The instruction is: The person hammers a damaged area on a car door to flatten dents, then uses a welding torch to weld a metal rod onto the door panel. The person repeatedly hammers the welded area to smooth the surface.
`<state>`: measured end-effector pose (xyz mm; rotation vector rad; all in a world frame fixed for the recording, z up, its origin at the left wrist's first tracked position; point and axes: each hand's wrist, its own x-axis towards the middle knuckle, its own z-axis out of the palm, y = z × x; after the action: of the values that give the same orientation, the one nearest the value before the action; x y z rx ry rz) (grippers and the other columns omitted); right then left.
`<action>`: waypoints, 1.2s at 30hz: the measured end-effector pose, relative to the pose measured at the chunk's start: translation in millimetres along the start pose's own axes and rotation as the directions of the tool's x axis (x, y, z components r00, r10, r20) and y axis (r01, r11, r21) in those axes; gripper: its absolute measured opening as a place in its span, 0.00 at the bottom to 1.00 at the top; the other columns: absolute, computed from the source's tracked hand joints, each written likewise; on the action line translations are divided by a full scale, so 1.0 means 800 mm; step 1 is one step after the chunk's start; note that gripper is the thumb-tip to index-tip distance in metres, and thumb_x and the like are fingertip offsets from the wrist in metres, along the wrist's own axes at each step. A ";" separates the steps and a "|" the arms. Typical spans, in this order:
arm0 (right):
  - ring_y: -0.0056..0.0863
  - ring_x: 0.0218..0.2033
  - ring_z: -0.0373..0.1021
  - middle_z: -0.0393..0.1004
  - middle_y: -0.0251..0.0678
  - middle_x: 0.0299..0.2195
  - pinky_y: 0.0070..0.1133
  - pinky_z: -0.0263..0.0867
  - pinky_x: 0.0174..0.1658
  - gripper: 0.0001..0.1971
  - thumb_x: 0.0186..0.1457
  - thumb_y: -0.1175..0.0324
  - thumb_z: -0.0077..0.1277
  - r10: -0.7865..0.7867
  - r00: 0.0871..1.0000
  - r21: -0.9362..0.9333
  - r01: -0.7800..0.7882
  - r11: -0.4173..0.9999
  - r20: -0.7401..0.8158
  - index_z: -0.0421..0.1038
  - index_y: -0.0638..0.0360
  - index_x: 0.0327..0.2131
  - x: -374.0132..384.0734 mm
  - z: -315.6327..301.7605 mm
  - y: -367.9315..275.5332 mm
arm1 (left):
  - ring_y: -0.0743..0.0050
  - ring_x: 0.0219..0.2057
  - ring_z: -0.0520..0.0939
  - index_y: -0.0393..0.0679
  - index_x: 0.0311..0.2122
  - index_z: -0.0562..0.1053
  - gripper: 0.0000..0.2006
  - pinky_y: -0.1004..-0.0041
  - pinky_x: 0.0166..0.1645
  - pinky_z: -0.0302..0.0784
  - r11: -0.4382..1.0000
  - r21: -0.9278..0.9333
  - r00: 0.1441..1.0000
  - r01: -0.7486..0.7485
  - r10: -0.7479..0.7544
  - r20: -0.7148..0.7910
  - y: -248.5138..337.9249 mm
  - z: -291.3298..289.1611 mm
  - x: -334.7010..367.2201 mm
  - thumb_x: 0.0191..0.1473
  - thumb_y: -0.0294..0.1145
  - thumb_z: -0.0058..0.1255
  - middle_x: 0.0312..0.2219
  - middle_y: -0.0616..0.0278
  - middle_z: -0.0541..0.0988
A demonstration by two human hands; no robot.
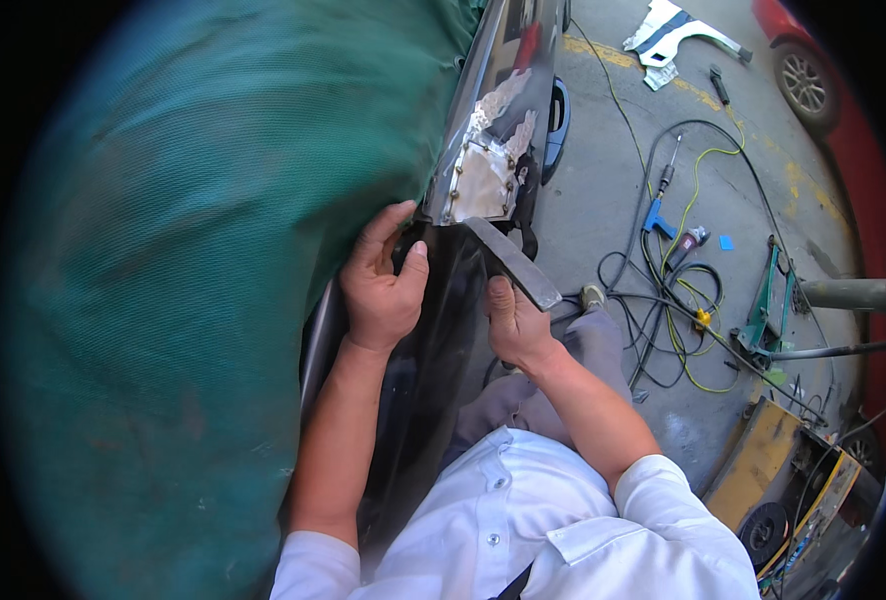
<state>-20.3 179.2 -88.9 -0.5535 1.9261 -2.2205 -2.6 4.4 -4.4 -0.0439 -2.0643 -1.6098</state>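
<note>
A bare-metal patch (484, 180) with weld spots along its edges sits on the dark car panel (508, 45), and silvery ground areas lie beyond it. My right hand (516, 325) is closed round a flat, slightly curved grey metal bar (513, 264), whose far end meets the near edge of the patch. My left hand (386, 285) is just left of the patch, thumb and fingers apart, its fingertips at the panel's edge beside the green cover. Nothing shows between its fingers.
A green cover (193, 230) drapes over the left side. On the floor at right lie tangled cables (653, 300), a blue-handled tool (655, 215), a grinder (691, 240) and a green jack (771, 300). A red car (853, 150) and a yellow machine (763, 450) stand further right.
</note>
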 end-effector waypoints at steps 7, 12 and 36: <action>0.39 0.22 0.69 0.67 0.39 0.24 0.28 0.65 0.29 0.15 0.69 0.60 0.48 -0.273 0.957 0.091 0.281 0.955 -0.096 0.70 0.64 0.44 -0.011 0.002 -0.026 | 0.69 0.55 0.78 0.34 0.61 0.67 0.26 0.71 0.61 0.72 0.999 0.027 1.000 -0.027 0.027 0.007 -0.003 -0.004 0.001 0.57 0.09 0.46 0.55 0.54 0.74; 0.47 0.25 0.70 0.70 0.43 0.26 0.30 0.66 0.29 0.15 0.68 0.60 0.50 -0.213 0.973 -0.135 0.200 0.971 -0.089 0.71 0.64 0.45 0.007 0.008 -0.013 | 0.67 0.57 0.77 0.34 0.60 0.68 0.26 0.69 0.63 0.70 1.000 0.004 1.000 -0.016 0.016 0.010 -0.003 -0.004 0.001 0.56 0.09 0.45 0.56 0.54 0.74; 0.18 0.23 0.68 0.73 0.27 0.22 0.20 0.65 0.28 0.12 0.60 0.61 0.64 0.333 0.942 0.201 -0.337 0.920 0.054 0.74 0.57 0.29 0.140 -0.100 0.038 | 0.49 0.40 0.87 0.42 0.67 0.63 0.34 0.63 0.47 0.82 0.588 0.637 0.846 0.499 -0.488 -0.213 0.197 0.049 -0.036 0.54 0.27 0.59 0.45 0.38 0.82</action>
<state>-157.1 209.2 -107.3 -0.1942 1.6072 -2.1443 60.3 94.8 118.5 0.8810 -2.6804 -0.9793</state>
